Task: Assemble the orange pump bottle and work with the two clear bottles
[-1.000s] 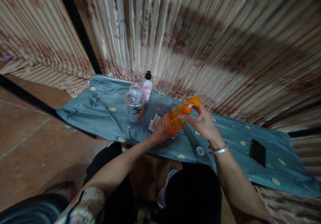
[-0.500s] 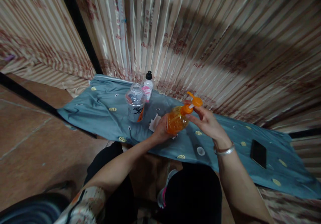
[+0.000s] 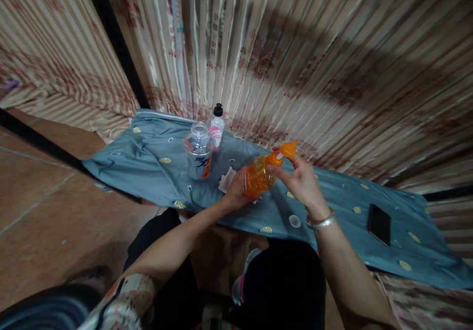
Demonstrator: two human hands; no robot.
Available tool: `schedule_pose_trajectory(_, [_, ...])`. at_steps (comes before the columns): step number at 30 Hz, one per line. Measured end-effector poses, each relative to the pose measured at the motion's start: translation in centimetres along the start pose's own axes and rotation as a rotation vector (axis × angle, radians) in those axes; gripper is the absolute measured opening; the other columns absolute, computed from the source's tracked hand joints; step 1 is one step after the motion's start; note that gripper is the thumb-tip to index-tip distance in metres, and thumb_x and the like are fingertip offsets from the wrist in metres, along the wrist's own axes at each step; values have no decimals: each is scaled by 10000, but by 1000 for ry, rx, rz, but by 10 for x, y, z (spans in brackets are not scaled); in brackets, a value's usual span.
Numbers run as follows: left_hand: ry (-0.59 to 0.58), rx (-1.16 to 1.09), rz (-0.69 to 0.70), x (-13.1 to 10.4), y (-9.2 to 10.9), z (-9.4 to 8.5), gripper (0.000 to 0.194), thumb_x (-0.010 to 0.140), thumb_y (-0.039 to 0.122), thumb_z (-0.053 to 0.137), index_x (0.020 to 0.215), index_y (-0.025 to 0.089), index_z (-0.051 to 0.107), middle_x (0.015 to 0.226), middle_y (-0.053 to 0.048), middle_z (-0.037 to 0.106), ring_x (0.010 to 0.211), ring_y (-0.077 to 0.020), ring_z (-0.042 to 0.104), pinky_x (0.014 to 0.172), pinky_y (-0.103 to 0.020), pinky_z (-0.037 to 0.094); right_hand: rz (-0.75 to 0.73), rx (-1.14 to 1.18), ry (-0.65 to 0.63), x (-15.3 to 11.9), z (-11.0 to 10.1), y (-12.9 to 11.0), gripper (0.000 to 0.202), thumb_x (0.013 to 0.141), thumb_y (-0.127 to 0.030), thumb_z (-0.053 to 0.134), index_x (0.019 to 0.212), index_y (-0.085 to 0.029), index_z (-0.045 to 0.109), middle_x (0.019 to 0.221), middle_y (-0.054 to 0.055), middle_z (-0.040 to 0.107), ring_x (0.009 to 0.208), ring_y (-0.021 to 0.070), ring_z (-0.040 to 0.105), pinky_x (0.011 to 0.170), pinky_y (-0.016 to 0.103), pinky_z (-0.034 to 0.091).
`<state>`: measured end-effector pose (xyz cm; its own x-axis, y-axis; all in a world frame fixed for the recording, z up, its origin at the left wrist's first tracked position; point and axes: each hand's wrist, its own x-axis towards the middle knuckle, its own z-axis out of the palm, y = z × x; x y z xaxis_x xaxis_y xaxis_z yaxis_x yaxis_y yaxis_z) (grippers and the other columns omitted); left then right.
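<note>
A bottle of orange liquid (image 3: 258, 178) with an orange pump top (image 3: 288, 148) is tilted to the right above the blue cloth. My left hand (image 3: 236, 192) is wrapped around its lower body. My right hand (image 3: 295, 175), a silver bracelet at the wrist, grips the orange collar just below the pump head, thumb in front and fingers behind. Beside my left hand lies a crumpled white paper (image 3: 226, 179). Farther left stand a clear plastic cup with an open bottle neck showing in it (image 3: 199, 155) and a small bottle with a black cap (image 3: 217, 129).
A black phone (image 3: 379, 224) lies at the right on the blue patterned cloth (image 3: 155, 180). A small clear round disc (image 3: 294, 221) is near the front edge. Striped curtains (image 3: 236, 49) hang behind, with black poles at the left.
The pump head has turned, so its spout now points to the upper right instead of the upper left. My right hand has shifted slightly left; my left hand still holds the bottle.
</note>
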<state>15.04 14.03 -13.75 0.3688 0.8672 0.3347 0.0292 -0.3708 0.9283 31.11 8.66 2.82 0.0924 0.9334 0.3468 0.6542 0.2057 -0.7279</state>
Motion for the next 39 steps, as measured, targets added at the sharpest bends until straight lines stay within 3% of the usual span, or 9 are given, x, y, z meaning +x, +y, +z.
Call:
schedule_pose_trajectory(4, [-2, -21, 5, -1, 1, -1, 888, 556, 221, 1040, 1337, 237, 617, 1339, -121, 722, 1256, -373, 708, 1109, -570, 565, 11, -117, 130, 0, 5, -3, 720, 778, -815, 846, 1197, -233, 779, 1252, 165, 807, 1275, 428, 707, 1204, 622, 508])
schedule_pose_trajectory(10, [5, -46, 9, -2, -4, 1, 891, 554, 202, 1035, 1343, 258, 624, 1349, -110, 712, 1281, -381, 691, 1132, -588, 545, -39, 155, -126, 1, -2, 5, 589, 879, -746, 798, 1244, -284, 785, 1318, 90, 813, 1346, 339, 706, 1229, 521, 509])
schedule_pose_trajectory(16, [-7, -76, 13, -1, -6, 0, 911, 552, 181, 1030, 1359, 233, 610, 1371, -139, 705, 1285, -405, 689, 1133, -628, 547, 8, -40, 189, 1, 10, 4, 615, 793, -721, 882, 1165, -238, 810, 1256, 138, 819, 1291, 404, 710, 1218, 621, 492])
schedule_pose_trajectory(19, [-13, -81, 19, -3, -4, -2, 917, 578, 185, 1026, 1397, 235, 616, 1389, -139, 704, 1293, -399, 689, 1148, -623, 542, -14, 43, 106, -1, 8, 6, 666, 801, -714, 883, 1260, -242, 785, 1281, 126, 816, 1304, 379, 708, 1214, 583, 506])
schedule_pose_trajectory(23, [-10, -80, 25, -4, -4, -3, 923, 570, 198, 1039, 1395, 251, 629, 1387, -130, 710, 1304, -396, 688, 1161, -619, 534, -47, 191, -93, -2, 2, 11, 526, 885, -674, 832, 1239, -287, 799, 1288, 70, 830, 1319, 318, 720, 1219, 511, 513])
schedule_pose_trajectory(29, [0, -83, 40, -2, -5, -1, 934, 563, 202, 1035, 1394, 267, 614, 1397, -114, 708, 1328, -393, 676, 1189, -617, 515, -90, -31, 138, -1, 9, 6, 524, 854, -665, 859, 1173, -253, 806, 1276, 116, 822, 1275, 357, 726, 1213, 573, 509])
schedule_pose_trajectory(32, [2, -89, 35, -3, -4, -3, 913, 576, 213, 1033, 1389, 267, 621, 1395, -112, 708, 1321, -390, 680, 1179, -615, 524, -100, -47, 115, -1, 11, 5, 573, 846, -666, 869, 1230, -249, 789, 1282, 120, 816, 1253, 350, 732, 1183, 551, 531])
schedule_pose_trajectory(36, [11, -103, 13, -4, -2, -3, 893, 546, 177, 1035, 1344, 255, 642, 1351, -110, 722, 1281, -387, 695, 1146, -612, 543, -110, 52, 8, -1, 10, 8, 459, 935, -656, 780, 1200, -281, 802, 1250, 79, 831, 1274, 317, 735, 1174, 516, 541])
schedule_pose_trajectory(39, [13, -131, -3, -4, -1, 0, 898, 546, 183, 1040, 1342, 254, 630, 1350, -105, 725, 1284, -383, 697, 1151, -622, 544, -142, 46, 55, -2, 14, 11, 391, 967, -640, 743, 1113, -285, 814, 1222, 78, 839, 1271, 319, 739, 1188, 538, 533])
